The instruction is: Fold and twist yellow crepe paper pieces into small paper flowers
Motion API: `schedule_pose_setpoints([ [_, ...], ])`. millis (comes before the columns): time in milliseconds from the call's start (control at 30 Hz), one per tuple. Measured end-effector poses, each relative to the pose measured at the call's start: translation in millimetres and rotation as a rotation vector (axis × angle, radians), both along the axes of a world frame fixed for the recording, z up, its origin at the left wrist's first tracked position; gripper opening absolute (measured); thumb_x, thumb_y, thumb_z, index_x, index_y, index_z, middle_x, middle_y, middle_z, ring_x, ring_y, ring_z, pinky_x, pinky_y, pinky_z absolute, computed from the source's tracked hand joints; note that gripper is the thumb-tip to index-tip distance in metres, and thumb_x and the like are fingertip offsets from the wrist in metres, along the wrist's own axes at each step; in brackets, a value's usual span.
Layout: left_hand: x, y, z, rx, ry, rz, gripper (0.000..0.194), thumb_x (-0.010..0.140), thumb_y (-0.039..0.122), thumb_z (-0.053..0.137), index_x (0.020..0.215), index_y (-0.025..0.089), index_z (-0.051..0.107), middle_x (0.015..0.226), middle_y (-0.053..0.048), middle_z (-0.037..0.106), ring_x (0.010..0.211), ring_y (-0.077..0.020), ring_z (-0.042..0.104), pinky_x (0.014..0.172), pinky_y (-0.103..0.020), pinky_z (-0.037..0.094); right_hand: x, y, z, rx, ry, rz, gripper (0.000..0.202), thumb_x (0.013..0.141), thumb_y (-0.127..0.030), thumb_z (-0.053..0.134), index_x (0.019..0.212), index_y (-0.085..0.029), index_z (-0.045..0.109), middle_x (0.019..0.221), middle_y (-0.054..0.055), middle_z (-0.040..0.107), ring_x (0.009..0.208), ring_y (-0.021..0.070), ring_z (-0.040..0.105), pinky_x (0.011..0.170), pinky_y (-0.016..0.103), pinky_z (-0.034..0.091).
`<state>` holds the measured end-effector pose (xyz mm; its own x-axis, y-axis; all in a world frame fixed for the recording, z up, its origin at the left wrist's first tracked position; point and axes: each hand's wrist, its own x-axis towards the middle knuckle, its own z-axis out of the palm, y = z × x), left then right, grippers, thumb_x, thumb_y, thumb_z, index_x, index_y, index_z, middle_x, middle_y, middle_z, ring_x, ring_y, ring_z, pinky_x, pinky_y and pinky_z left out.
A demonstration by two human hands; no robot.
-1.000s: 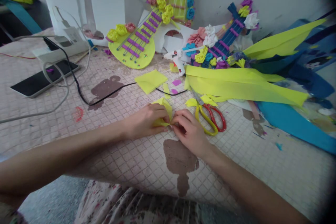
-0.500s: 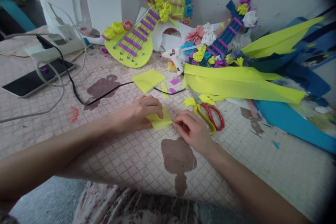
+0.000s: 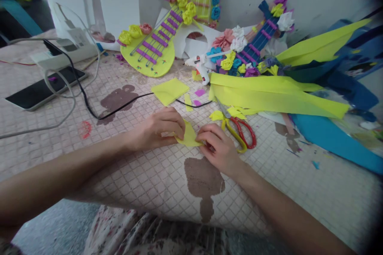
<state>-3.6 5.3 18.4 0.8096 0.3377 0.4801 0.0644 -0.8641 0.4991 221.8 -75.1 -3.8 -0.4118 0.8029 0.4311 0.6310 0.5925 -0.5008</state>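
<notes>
Between my hands is a small piece of yellow crepe paper [image 3: 189, 134], just above the table. My left hand [image 3: 164, 127] grips its left side with bent fingers, while my right hand [image 3: 217, 143] pinches the right corner. Fingers hide both ends of the piece. To the right of my right hand lie scissors [image 3: 239, 131] with one red and one yellow handle. Beyond my left hand rests a flat stack of yellow crepe paper squares [image 3: 170, 91] over a black cord.
A white glue gun [image 3: 200, 67] stands near long yellow crepe strips [image 3: 275, 91]. Behind are a yellow paper guitar [image 3: 155, 55] and a blue one [image 3: 257, 48] with paper flowers. At left lie a phone [image 3: 44, 87], a power strip [image 3: 64, 53] and loose cables.
My left hand's fingers have shifted on the yellow paper, and less of the piece shows now. My right fingers have moved slightly and still pinch its corner.
</notes>
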Motion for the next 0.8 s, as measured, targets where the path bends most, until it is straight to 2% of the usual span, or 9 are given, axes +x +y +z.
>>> schedule_pose_setpoints([
  [67,-1.7,2.6,-0.3,0.024,0.079,-0.053,0.012,0.088,0.017,0.053,0.081,0.019,0.062,0.091,-0.005,0.066,0.088,-0.016,0.055,0.084,-0.033,0.042,2.9,0.9,-1.1,0.043,-0.029,0.013,0.015,0.085,-0.009,0.049,0.091,-0.022,0.055,0.098,0.006,0.056,0.088,0.0172,0.058,0.075,0.032,0.051],
  [167,-2.6,4.6,-0.9,0.045,0.199,-0.105,0.015,0.087,0.014,0.051,0.08,0.019,0.063,0.094,-0.006,0.065,0.089,-0.0165,0.054,0.085,-0.033,0.041,7.9,2.2,-3.9,0.002,-0.105,0.081,0.014,0.088,-0.012,0.048,0.094,-0.021,0.056,0.102,0.007,0.057,0.089,0.0173,0.059,0.076,0.032,0.051],
  [300,-1.5,2.1,1.4,-0.069,0.298,-0.13,0.015,0.085,0.009,0.048,0.086,0.017,0.061,0.097,-0.007,0.062,0.088,-0.0149,0.055,0.079,-0.028,0.044,10.4,3.8,-6.6,-0.075,-0.126,0.147,0.016,0.089,-0.013,0.047,0.095,-0.021,0.058,0.101,0.007,0.059,0.09,0.017,0.059,0.075,0.032,0.051],
  [400,-1.3,-0.6,5.8,-0.18,0.32,-0.112,0.011,0.085,0.011,0.05,0.087,0.016,0.059,0.095,-0.007,0.059,0.082,-0.0129,0.055,0.07,-0.023,0.045,9.5,4.8,-6.8,-0.125,-0.076,0.179,0.013,0.089,-0.014,0.049,0.091,-0.021,0.06,0.096,0.006,0.059,0.087,0.0163,0.059,0.073,0.031,0.05],
  [500,-1.9,-0.8,7.6,-0.249,0.337,-0.131,0.009,0.086,0.013,0.052,0.08,0.015,0.059,0.085,-0.004,0.058,0.072,-0.01,0.053,0.063,-0.02,0.043,9.0,5.8,-5.5,-0.196,-0.039,0.147,0.013,0.085,-0.013,0.053,0.094,-0.021,0.06,0.096,0.006,0.059,0.086,0.016,0.058,0.072,0.03,0.05],
  [600,-2.5,1.6,4.1,-0.279,0.332,-0.135,0.01,0.085,0.013,0.053,0.076,0.014,0.059,0.079,-0.003,0.058,0.069,-0.0099,0.052,0.062,-0.02,0.042,9.7,7.0,-3.7,-0.254,-0.006,0.131,0.016,0.083,-0.012,0.055,0.094,-0.022,0.061,0.098,0.005,0.057,0.082,0.0144,0.058,0.07,0.029,0.049],
  [800,-3.6,5.4,1.5,-0.334,0.349,-0.084,0.008,0.082,0.016,0.058,0.075,0.013,0.06,0.074,-0.002,0.057,0.063,-0.0089,0.05,0.058,-0.019,0.042,10.1,8.1,-2.1,-0.291,0.044,0.178,0.007,0.085,-0.016,0.057,0.084,-0.021,0.062,0.092,0.004,0.057,0.08,0.0141,0.058,0.071,0.029,0.049],
])
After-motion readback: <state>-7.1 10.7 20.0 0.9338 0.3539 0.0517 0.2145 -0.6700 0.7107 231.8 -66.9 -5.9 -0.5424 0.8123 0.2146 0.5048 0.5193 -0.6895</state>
